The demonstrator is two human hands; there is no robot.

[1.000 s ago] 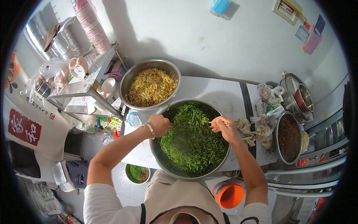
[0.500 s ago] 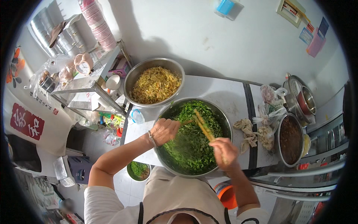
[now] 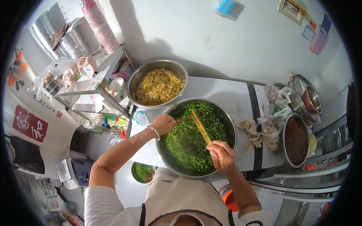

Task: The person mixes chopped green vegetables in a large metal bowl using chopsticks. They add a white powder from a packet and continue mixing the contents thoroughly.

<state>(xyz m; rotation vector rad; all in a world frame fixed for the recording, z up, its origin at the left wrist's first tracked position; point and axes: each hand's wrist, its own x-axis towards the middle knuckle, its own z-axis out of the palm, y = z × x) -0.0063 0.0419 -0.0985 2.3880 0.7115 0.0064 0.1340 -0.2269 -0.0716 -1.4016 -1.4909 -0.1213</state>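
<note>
A large steel bowl (image 3: 233, 128) in front of me holds chopped leafy greens (image 3: 192, 150). My right hand (image 3: 222, 153) is closed round long wooden chopsticks (image 3: 202, 130), which slant up and left with their tips at the greens near the far side. Over the bowl's left rim, my left hand (image 3: 163, 124) grips a thin brown stick-like tool (image 3: 183, 119). Its far end reaches the greens near the chopstick tips; its exact kind is hard to make out. A bracelet (image 3: 154, 132) circles my left wrist.
Behind stands a steel bowl of yellowish shredded food (image 3: 160, 88). To the right lie crumpled cloths (image 3: 249, 132), plastic bags (image 3: 272, 113) and a basin of dark brown paste (image 3: 295, 141). A metal shelf (image 3: 94, 88) stands left. Below are a smaller bowl (image 3: 142, 172) and orange bucket (image 3: 230, 201).
My left hand has shifted slightly left with its brown tool. My right hand has turned and moved slightly left, and the chopstick tips have swung left across the greens.
</note>
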